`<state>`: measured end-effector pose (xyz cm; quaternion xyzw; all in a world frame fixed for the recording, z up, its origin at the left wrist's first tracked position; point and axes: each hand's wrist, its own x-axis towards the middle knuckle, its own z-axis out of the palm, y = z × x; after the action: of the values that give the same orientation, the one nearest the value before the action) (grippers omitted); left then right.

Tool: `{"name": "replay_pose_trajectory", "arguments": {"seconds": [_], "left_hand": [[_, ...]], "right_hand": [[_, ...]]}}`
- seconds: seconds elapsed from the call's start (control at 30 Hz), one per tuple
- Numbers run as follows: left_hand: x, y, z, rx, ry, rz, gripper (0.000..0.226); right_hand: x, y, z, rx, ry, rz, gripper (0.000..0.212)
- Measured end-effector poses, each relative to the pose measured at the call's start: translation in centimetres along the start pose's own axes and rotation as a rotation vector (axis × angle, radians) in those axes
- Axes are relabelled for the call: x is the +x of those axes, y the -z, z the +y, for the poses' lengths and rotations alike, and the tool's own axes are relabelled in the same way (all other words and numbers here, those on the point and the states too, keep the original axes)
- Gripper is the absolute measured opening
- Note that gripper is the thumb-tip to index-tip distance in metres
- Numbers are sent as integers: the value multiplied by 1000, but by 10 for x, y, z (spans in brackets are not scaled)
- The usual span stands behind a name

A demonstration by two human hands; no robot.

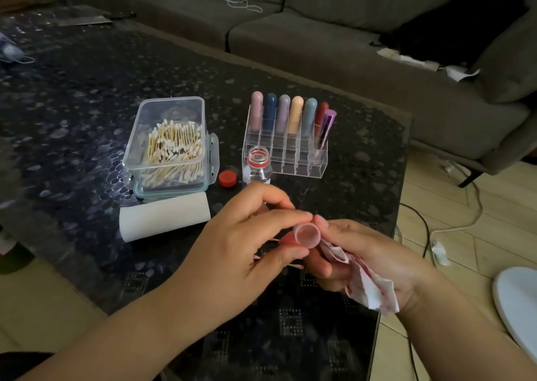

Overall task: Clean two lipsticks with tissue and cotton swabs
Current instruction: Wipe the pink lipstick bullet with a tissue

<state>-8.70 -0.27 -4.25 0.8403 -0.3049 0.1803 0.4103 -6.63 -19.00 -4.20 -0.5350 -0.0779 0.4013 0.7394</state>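
Note:
My left hand (247, 244) pinches a pink lipstick cap (307, 235), its open end facing me, low over the dark table (87, 104). Thin cotton swab sticks (292, 264) show under my left fingers. My right hand (374, 261) holds a crumpled tissue (369, 284) with red stains and touches the cap's right side. A clear box of cotton swabs (171, 148) sits behind, left of a clear organizer (290, 145) with several lipsticks. A tissue roll (164, 216) lies in front of the box.
An open small bottle (258, 164) and its red cap (227, 178) stand between box and organizer. A grey sofa (319, 31) runs behind the table. Cables (453, 226) and a white round object (517, 308) lie on the floor at right.

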Motion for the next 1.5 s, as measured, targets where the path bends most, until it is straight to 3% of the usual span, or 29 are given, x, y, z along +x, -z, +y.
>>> {"name": "replay_pose_trajectory", "arguments": {"seconds": [0.1, 0.23, 0.3, 0.4, 0.5, 0.57, 0.67, 0.77, 0.97, 1.13, 1.27, 1.5], "left_hand": [[2, 0, 1, -2, 23, 8, 27], [1, 2, 4, -135, 206, 38, 20], [1, 1, 4, -164, 245, 42, 16], [4, 0, 4, -238, 296, 29, 19], [5, -3, -1, -307, 368, 11, 25], [6, -5, -4, -369, 420, 3, 24], [5, -6, -4, -449, 490, -56, 26], [4, -7, -4, -489, 508, -104, 30], [9, -3, -2, -586, 531, -93, 27], [10, -5, -5, -664, 531, -66, 25], [6, -9, -11, -601, 512, -50, 30], [4, -9, -8, -324, 368, -66, 32]], "right_hand": [[-2, -1, -3, -2, -26, 58, 39], [-7, -6, -16, 11, -103, 340, 34], [-11, -6, -19, -153, -66, 434, 29], [-13, -9, -20, -609, 84, 543, 31], [-15, -11, -20, -804, 331, 649, 38], [-15, -13, -17, -862, 510, 706, 26], [-15, -15, -13, -1079, 724, 707, 8], [-14, -16, -11, -1338, 830, 613, 12], [-16, -17, -13, -1350, 772, 481, 14], [-14, -21, -13, -948, 634, 510, 8], [-10, -26, -13, -632, 438, 583, 17], [-12, -27, -14, -683, 116, 544, 10]]}}
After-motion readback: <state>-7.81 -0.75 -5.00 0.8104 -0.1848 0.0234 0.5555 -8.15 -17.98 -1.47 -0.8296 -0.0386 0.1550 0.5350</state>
